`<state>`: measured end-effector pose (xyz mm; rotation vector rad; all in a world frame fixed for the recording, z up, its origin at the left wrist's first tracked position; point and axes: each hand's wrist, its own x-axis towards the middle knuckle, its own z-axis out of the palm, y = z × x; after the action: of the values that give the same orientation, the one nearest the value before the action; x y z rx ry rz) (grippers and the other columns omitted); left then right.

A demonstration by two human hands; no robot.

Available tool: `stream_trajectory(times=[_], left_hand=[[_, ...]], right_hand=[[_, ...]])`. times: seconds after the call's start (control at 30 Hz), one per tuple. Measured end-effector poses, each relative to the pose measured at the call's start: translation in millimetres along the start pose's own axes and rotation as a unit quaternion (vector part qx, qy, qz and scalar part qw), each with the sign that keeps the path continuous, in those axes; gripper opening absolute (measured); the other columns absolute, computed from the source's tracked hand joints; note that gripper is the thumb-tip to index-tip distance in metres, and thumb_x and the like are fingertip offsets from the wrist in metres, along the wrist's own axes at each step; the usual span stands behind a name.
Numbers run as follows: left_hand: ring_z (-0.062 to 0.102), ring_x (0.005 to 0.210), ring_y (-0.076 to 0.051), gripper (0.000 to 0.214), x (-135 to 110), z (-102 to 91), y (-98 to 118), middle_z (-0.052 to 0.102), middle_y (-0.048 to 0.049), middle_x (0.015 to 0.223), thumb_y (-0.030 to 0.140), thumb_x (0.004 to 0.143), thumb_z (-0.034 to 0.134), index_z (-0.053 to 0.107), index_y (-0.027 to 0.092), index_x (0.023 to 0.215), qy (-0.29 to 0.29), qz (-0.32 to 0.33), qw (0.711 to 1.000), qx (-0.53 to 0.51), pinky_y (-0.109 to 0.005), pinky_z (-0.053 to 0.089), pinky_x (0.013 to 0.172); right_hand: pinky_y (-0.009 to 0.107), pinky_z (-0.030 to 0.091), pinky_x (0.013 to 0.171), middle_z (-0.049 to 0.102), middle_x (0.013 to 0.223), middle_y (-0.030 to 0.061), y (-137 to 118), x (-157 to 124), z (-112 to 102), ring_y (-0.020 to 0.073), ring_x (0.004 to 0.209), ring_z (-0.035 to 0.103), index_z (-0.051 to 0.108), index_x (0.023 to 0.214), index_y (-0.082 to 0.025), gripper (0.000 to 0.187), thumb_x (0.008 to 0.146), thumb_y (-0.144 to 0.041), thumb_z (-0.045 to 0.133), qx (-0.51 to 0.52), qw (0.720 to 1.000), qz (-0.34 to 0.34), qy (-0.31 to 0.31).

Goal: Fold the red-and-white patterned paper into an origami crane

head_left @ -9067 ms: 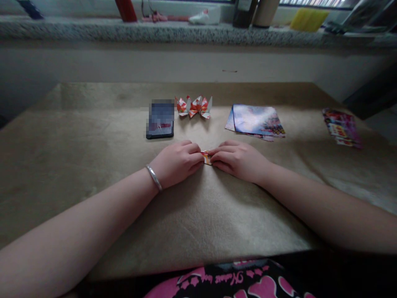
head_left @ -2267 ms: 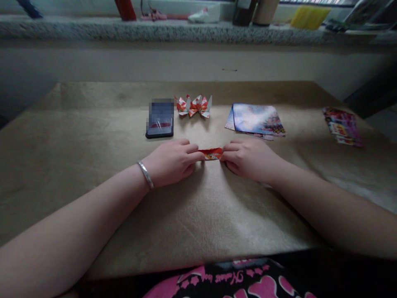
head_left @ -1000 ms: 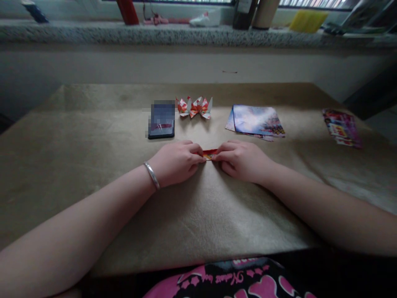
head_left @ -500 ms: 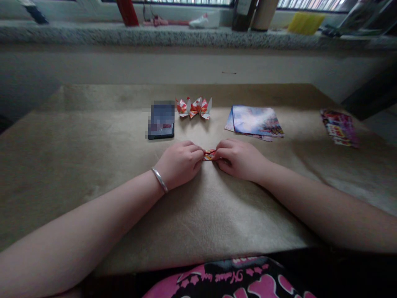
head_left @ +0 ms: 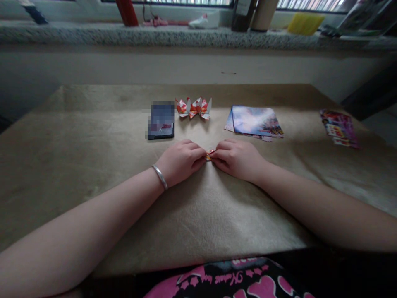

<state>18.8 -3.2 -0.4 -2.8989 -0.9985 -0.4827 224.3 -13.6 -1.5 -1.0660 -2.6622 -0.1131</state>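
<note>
A small folded piece of red and orange patterned paper [head_left: 210,154] lies on the tan table cover [head_left: 93,136], pinched from both sides. My left hand [head_left: 181,161], with a silver bangle on the wrist, grips its left end. My right hand [head_left: 237,159] grips its right end. The fingertips of the two hands nearly touch, so only a sliver of the paper shows between them. Both hands rest on the table near its middle.
Behind the hands lie a dark phone [head_left: 161,120], a few folded red and white paper cranes [head_left: 194,107] and a stack of printed paper sheets [head_left: 256,122]. More printed sheets [head_left: 339,127] lie at the far right. A stone ledge [head_left: 155,36] with several items runs along the back.
The hands have closed in on each other over the last two seconds. The visible strip of folded paper between them has shrunk from a wide band to a sliver.
</note>
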Motion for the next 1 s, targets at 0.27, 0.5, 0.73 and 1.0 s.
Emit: stream_trajectory(times=[0.27,0.5,0.73,1.0], left_hand=[[0.06,0.076,-0.015,0.022,0,0.6,-3,0.067,-0.0038,0.081,0.026,0.087,0.049,0.068,0.017,0.081,0.011,-0.005,1.0,-0.003,-0.026,0.045,0.07],[0.06,0.07,-0.016,0.017,2,5.4,-5,0.067,-0.0026,0.075,0.023,0.085,0.049,0.065,0.018,0.089,0.043,-0.027,0.998,0.026,-0.026,0.044,0.066],[0.06,0.074,-0.016,0.017,4,5.8,-4,0.067,-0.0033,0.078,0.019,0.085,0.047,0.064,0.017,0.086,0.024,-0.038,0.999,0.023,-0.026,0.045,0.068],[0.058,0.078,-0.018,0.016,5,8.3,-6,0.066,-0.0056,0.081,0.02,0.085,0.049,0.064,0.015,0.086,0.014,-0.048,0.999,-0.003,-0.029,0.046,0.072]], right_hand=[[0.028,0.035,0.067,0.063,0.088,0.0076,-2,8,4,0.0185,0.082,0.053,0.064,0.088,-0.016,0.021,0.085,-0.024,0.045,0.005,0.999,0.036,0.008],[0.028,0.038,0.074,0.061,0.087,0.0089,0,12,10,0.019,0.084,0.052,0.061,0.087,-0.015,0.019,0.085,-0.021,0.044,0.06,0.997,0.057,0.002],[0.028,0.039,0.074,0.063,0.083,0.0078,2,14,13,0.0179,0.08,0.053,0.062,0.087,-0.014,0.019,0.084,-0.019,0.044,0.111,0.99,0.08,0.024],[0.027,0.039,0.073,0.061,0.085,0.0075,5,16,17,0.0173,0.081,0.053,0.061,0.089,-0.014,0.017,0.084,-0.02,0.046,0.121,0.987,0.101,0.029]])
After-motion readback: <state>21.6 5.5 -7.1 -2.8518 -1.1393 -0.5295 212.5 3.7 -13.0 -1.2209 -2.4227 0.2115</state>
